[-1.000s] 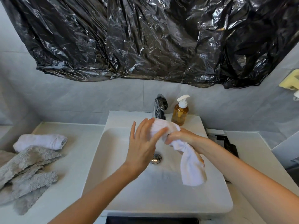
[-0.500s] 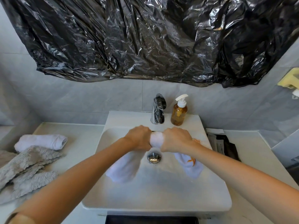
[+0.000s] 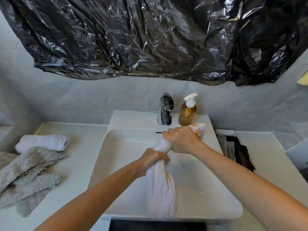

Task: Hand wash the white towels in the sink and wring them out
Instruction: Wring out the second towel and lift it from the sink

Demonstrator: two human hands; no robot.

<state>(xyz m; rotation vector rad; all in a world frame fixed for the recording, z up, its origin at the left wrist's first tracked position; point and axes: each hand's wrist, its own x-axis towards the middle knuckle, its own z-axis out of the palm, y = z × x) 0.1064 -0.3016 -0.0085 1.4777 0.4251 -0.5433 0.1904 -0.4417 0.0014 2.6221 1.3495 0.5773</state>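
Gripping twisted white towel (image 3: 160, 185) | left hand (image 3: 152, 159), right hand (image 3: 182, 140) clenched round it

Nothing readable anywhere. The white towel (image 3: 197, 130) has an orange print near its far end, but it's too blurry to make out any letters.

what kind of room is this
Most likely a bathroom: a white sink with a chrome tap, a soap pump bottle beside it, and grey tiled walls.
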